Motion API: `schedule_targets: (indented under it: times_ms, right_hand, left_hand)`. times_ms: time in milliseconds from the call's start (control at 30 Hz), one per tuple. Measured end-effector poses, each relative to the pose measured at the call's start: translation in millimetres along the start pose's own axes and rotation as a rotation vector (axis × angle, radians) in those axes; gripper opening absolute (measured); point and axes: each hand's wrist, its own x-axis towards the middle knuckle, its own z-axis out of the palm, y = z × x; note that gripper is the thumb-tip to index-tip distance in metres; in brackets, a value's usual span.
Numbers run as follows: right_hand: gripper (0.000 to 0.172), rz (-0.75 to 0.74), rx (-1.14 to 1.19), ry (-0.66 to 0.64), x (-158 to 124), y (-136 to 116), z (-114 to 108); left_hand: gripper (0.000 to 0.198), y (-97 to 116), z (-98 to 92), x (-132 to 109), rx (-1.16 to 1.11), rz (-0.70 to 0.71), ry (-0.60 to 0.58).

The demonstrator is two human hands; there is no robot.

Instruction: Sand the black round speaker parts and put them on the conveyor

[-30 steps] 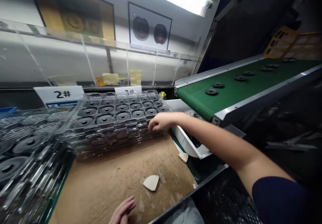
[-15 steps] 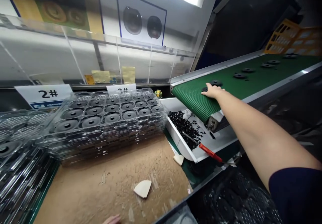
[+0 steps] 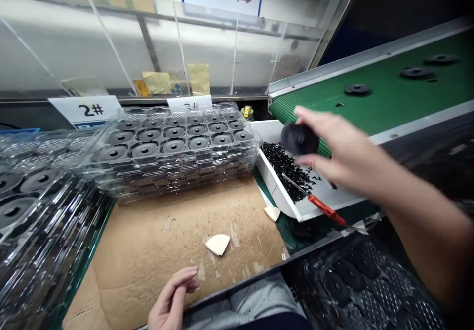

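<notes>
My right hand [image 3: 335, 147] holds a round black disc part [image 3: 298, 139] between thumb and fingers, in the air over the white tray [image 3: 281, 199] of small black bits. Behind it runs the green conveyor belt [image 3: 374, 103] carrying several more black discs [image 3: 357, 89]. My left hand [image 3: 172, 300] rests at the near edge of the brown cardboard mat [image 3: 155, 241], fingers loosely curled with nothing in them. A stack of clear plastic trays [image 3: 174, 147] filled with black discs stands at the back of the mat.
More clear trays with discs [image 3: 33, 211] are piled at the left. A red-handled tool [image 3: 318, 204] lies in the white tray. Two pale wedge-shaped scraps [image 3: 217, 244] lie on the cardboard. A "2#" label [image 3: 87, 110] and a clear partition stand behind. A dark tray [image 3: 355, 280] sits lower right.
My right hand has come back from the belt with a black disc in it. My left hand has risen into view at the bottom. The camera has tilted down.
</notes>
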Motion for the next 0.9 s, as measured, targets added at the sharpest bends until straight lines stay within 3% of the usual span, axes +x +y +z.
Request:
schedule_targets:
  times_ms: [100, 167, 233, 300, 367, 500, 733, 833, 900]
  right_hand:
    - [0.083, -0.079, 0.542, -0.309, -70, -53, 39]
    - [0.089, -0.009, 0.769, -0.461, -108, -88, 68]
    - [0.096, 0.089, 0.938, -0.468, -135, -118, 94]
    - [0.101, 0.215, 1.013, -0.411, -151, -141, 113]
    - [0.101, 0.25, 1.014, -0.389, -158, -156, 124]
    - [0.095, 0.129, 1.017, -0.431, -155, -171, 131]
    - [0.092, 0.055, 1.02, -0.443, -144, -206, 139]
    - [0.085, -0.021, 0.93, -0.496, -137, -202, 146]
    - [0.066, 0.1, 0.802, -0.463, -131, -188, 157]
  left_hand:
    - [0.029, 24, 25.0, -24, -0.226, -0.081, -0.118]
    - [0.057, 35, 37.8, -37, -0.444, -0.157, -0.242]
    - [0.074, 41, 41.2, -44, -0.516, -0.293, -0.293]
    - [0.076, 41, 35.0, -46, -0.493, -0.395, -0.295]
    - [0.074, 39, 22.9, -45, -0.458, -0.422, -0.275]
    - [0.075, 34, -0.7, -45, -0.456, -0.434, -0.199]
    - [0.071, 23, -29.4, -51, -0.531, -0.484, -0.12]
    - [0.07, 21, -41.6, -51, -0.641, -0.482, -0.136]
    - [0.064, 21, -48.9, -49, -0.729, -0.465, -0.155]
